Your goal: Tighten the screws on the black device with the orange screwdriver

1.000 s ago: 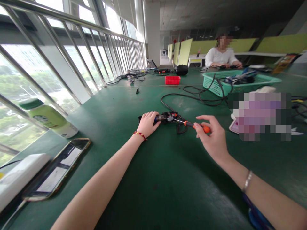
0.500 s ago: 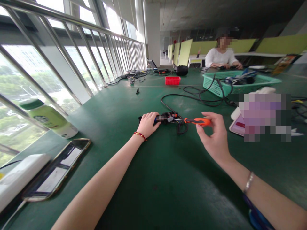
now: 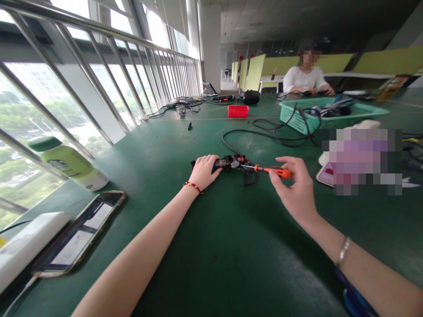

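My left hand (image 3: 205,171) is wrapped over a dark, long device (image 3: 226,163) with a blue band, pressing it to the green table. Its right end shows small mechanical parts and wires, too fine to name. My right hand (image 3: 295,185) holds an orange and black screwdriver (image 3: 273,171) by the handle, between thumb and fingers. The screwdriver lies nearly level, its thin shaft pointing left with the tip at the device's right end. Whether the tip sits in a screw I cannot tell. A black cable (image 3: 228,137) curves away behind the device.
Behind stand a small red basket (image 3: 238,112) and a turquoise basket (image 3: 299,121) holding cables. At left are a green bottle (image 3: 71,165), a phone (image 3: 82,233) and a white power strip (image 3: 29,246). A small black piece (image 3: 189,126) lies farther back. A person (image 3: 306,79) sits across the table.
The screwdriver's handle end has dipped slightly and my right fingers have shifted on it. My left hand and the device stay in place.
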A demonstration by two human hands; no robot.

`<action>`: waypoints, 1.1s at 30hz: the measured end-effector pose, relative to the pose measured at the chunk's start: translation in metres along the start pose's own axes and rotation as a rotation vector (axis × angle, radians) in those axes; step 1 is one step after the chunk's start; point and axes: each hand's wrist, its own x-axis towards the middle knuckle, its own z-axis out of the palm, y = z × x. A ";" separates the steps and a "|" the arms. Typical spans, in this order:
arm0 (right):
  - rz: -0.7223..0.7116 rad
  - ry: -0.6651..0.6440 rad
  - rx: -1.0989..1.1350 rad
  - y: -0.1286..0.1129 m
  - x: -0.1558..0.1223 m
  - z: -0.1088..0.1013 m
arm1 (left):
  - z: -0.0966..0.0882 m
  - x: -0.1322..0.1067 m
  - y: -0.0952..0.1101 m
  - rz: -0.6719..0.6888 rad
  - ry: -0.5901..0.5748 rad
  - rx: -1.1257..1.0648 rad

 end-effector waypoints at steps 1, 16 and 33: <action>0.045 -0.035 -0.016 0.000 0.000 0.000 | 0.000 0.000 0.000 -0.001 0.001 0.000; 0.055 -0.029 0.004 -0.001 -0.001 -0.001 | 0.002 0.000 -0.001 -0.003 0.007 0.013; -0.126 0.063 0.003 -0.001 0.000 0.001 | 0.003 0.000 -0.002 -0.001 0.004 0.011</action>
